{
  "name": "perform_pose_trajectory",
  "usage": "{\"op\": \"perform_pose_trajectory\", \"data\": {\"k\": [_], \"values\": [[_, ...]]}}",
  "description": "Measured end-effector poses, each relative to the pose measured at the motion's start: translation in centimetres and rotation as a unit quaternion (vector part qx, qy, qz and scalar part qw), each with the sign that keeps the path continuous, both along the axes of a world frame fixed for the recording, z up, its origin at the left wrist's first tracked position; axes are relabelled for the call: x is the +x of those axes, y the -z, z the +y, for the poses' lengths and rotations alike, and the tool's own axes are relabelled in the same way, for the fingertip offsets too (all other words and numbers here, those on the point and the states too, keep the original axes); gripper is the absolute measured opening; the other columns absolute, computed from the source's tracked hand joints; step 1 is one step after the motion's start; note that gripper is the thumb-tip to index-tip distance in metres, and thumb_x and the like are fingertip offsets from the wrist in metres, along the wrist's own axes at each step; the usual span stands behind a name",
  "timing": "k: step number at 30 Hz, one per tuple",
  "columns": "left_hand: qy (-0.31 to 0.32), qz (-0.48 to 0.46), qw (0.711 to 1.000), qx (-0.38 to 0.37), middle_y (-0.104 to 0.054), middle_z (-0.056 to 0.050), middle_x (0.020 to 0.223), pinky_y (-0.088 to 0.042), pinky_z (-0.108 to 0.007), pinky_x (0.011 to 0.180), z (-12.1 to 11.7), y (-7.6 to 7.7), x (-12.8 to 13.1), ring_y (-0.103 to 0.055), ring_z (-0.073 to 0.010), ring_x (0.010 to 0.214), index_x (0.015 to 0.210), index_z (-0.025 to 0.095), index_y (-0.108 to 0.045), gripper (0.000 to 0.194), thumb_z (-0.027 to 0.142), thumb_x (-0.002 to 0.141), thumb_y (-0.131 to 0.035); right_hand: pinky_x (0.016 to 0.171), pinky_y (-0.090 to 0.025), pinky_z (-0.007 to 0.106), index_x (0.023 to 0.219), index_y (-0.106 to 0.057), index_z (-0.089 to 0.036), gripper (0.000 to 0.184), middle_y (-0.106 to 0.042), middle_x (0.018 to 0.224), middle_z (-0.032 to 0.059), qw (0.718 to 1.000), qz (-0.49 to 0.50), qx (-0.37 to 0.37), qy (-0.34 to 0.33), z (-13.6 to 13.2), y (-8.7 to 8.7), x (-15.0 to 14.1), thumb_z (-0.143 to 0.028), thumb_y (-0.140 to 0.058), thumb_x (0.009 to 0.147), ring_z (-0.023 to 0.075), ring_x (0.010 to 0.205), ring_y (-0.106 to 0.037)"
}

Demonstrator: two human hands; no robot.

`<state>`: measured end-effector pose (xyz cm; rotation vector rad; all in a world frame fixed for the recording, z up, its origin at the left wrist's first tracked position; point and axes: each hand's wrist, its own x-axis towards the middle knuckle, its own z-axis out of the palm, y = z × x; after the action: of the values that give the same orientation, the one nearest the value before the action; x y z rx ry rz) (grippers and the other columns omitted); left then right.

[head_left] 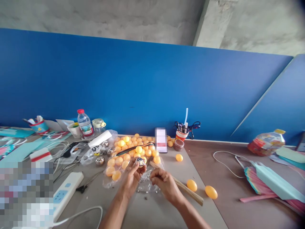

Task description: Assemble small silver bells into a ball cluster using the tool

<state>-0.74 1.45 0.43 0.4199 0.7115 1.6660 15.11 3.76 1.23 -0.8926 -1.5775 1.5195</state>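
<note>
My left hand [133,176] is closed around the lower side of a ball with a shiny silver, bumpy surface [140,161]. Just to its right, my right hand [165,183] is bent into a pinch; whatever its fingertips hold, if anything, is too small to make out. Under and between the hands lies a clear plastic bag [145,178] with small shiny bits in it. Several tiny silver pieces [146,198] are scattered on the table in front. Behind the hands spreads a heap of orange balls [126,157]. A wooden stick [190,192] slants out from beneath my right hand.
Loose orange balls [211,192] lie at the right. More silver balls [100,161] sit left of the heap. A phone [161,141] stands at the back, near a cup of cables [181,135]. A power strip [68,190], water bottle [85,125] and blue partition [143,86] surround the space.
</note>
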Motion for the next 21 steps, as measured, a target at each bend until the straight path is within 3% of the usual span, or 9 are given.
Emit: {"op": "perform_pose_trajectory", "data": {"k": [7,14,21], "values": [[0.058,0.036,0.998,0.018,-0.072,-0.007,0.097,-0.052,-0.033,0.077,-0.2,1.0,1.1,-0.069,-0.0214,0.085,0.102,0.02,-0.066,0.034,0.027,0.072,-0.078,0.06,-0.036,0.025,0.072,-0.062,-0.017,0.015,-0.057,0.059,-0.002,0.988,0.122,-0.093,0.015,0.3,0.8,-0.6,-0.029,-0.071,0.068,0.0119,0.057,-0.047],[0.08,0.057,0.995,0.032,-0.069,-0.007,0.101,-0.051,-0.034,0.078,-0.5,0.7,1.7,-0.064,-0.02,0.086,0.103,0.02,-0.068,0.035,0.025,0.07,-0.079,0.056,-0.031,0.024,0.068,-0.059,-0.017,0.021,-0.048,0.056,-0.0046,0.986,0.131,-0.103,0.032,0.4,0.9,-0.9,-0.034,-0.07,0.07,0.0098,0.055,-0.038],[0.073,0.085,0.993,0.039,-0.068,-0.006,0.101,-0.052,-0.033,0.072,-0.7,0.3,2.1,-0.062,-0.0192,0.081,0.101,0.02,-0.067,0.036,0.029,0.069,-0.08,0.056,-0.029,0.024,0.066,-0.057,-0.017,0.024,-0.047,0.057,-0.0045,0.983,0.145,-0.109,0.03,0.5,1.2,-1.0,-0.036,-0.072,0.069,0.0096,0.056,-0.038]]}}
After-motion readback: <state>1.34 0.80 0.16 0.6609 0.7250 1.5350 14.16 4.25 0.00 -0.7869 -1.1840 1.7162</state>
